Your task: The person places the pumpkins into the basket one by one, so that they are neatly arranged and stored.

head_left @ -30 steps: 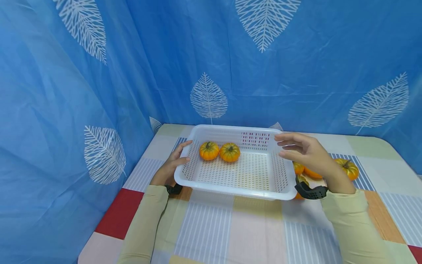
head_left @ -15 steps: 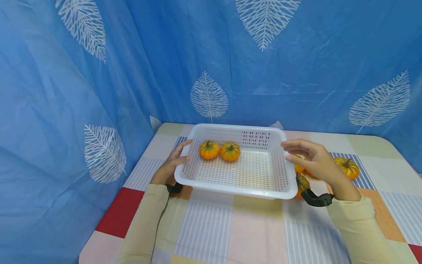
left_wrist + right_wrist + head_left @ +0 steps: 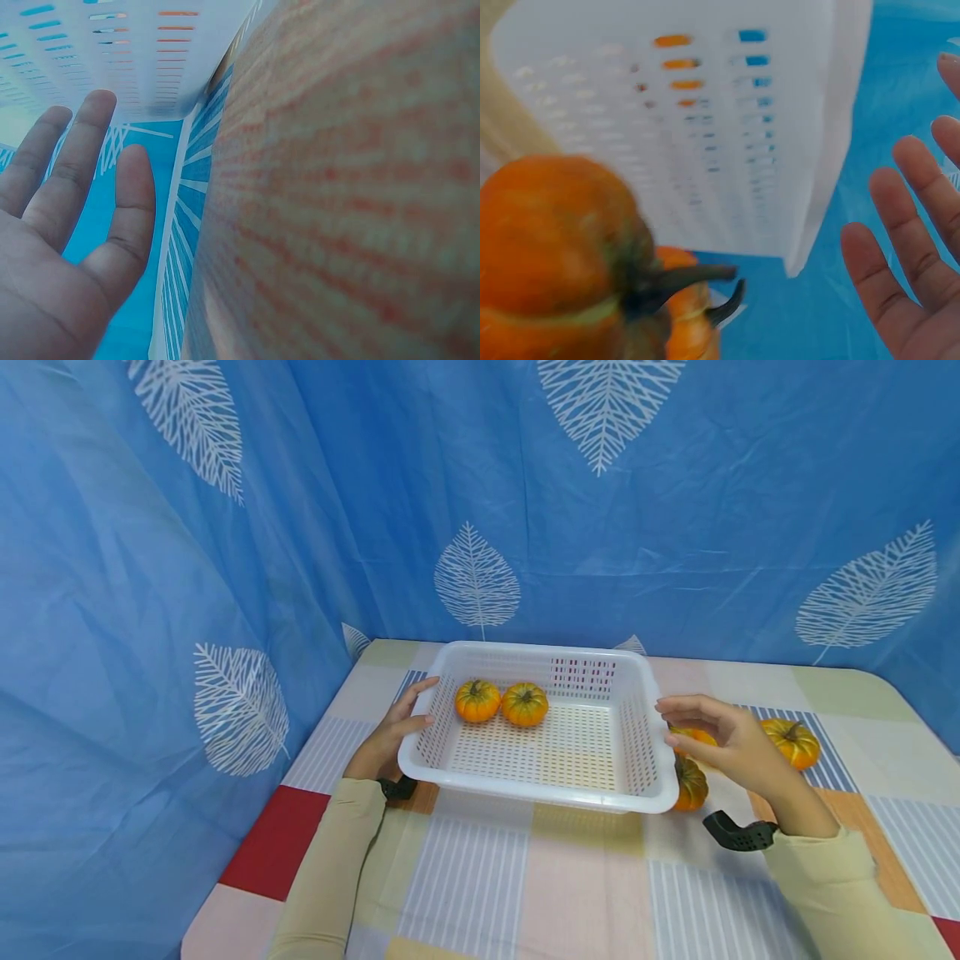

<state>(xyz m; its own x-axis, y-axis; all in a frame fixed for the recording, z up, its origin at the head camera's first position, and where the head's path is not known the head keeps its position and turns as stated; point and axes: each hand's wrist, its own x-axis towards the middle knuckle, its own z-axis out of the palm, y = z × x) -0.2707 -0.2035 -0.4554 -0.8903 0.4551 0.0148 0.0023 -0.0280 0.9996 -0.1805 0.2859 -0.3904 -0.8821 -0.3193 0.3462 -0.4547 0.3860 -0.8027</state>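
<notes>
A white plastic basket [image 3: 525,789] with slotted walls stands in the middle of the head view. Inside, toward its left, two small orange pumpkins [image 3: 477,701] sit side by side. My left hand [image 3: 388,739] is at the basket's left rim, its fingers and thumb extended; the left wrist view shows these fingers straight beside the slotted wall. Just off the right rim is my right hand [image 3: 720,735], fingers relaxed and holding nothing, over pumpkins on the table. One ribbed pumpkin [image 3: 690,785] lies against the basket's right side, with another [image 3: 696,737] partly hidden by this hand.
Farther right another pumpkin [image 3: 791,743] lies on the patchwork tablecloth [image 3: 585,893]. A blue curtain [image 3: 525,527] with white leaf prints hangs behind the table and along its left. In the right wrist view a pumpkin [image 3: 547,247] fills the lower left.
My right hand has moved right and slightly toward me, away from the basket's right rim, uncovering more of the pumpkins beside it. The left hand and basket have stayed put.
</notes>
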